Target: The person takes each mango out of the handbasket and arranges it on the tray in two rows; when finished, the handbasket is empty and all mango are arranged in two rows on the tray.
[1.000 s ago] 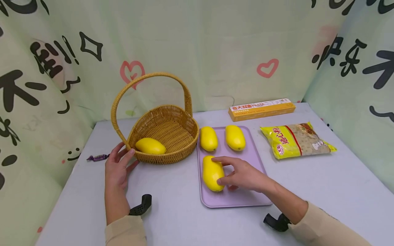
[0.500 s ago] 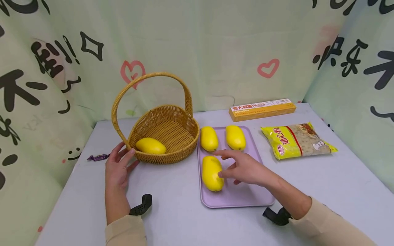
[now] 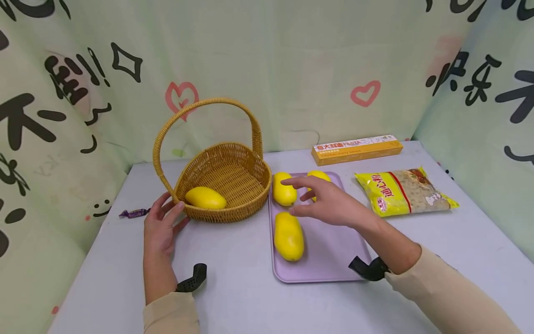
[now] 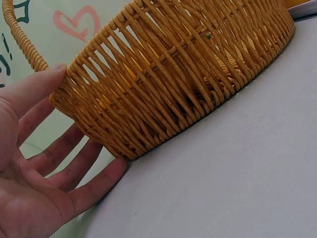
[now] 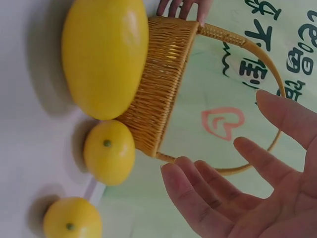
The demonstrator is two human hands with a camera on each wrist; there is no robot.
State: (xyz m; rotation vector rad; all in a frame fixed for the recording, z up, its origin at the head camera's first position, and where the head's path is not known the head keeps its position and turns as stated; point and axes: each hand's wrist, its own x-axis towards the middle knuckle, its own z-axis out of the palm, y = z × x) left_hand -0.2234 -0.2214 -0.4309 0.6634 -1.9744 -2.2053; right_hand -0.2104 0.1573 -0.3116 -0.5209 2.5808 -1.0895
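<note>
My left hand (image 3: 162, 227) rests against the left end of the wicker basket (image 3: 246, 208), its thumb at the rim by the handle. In the left wrist view its fairly straight fingers (image 4: 96, 191) touch the outer wall. One oblong yellow fruit (image 3: 206, 198) lies inside. My right hand (image 3: 327, 199) hovers over the lilac tray (image 3: 329, 264) with nothing in it, fingers spread and loosely bent. Beneath it are the back-left yellow fruit (image 3: 284, 195) and the partly hidden back-right one (image 3: 319, 174). A larger yellow fruit (image 3: 289, 237) lies nearer, just below the thumb.
A yellow bag of pasta (image 3: 406, 191) lies right of the tray. Behind it, by the curtain (image 3: 300, 69), is a long orange box (image 3: 356, 149). A purple wrapped candy (image 3: 134, 213) sits left of the left hand. Black wrist mounts (image 3: 193, 278) stick out from both forearms.
My right hand has come off the nearer yellow fruit and moved away from me, up over the back two fruits. My left hand and the basket have stayed in place.
</note>
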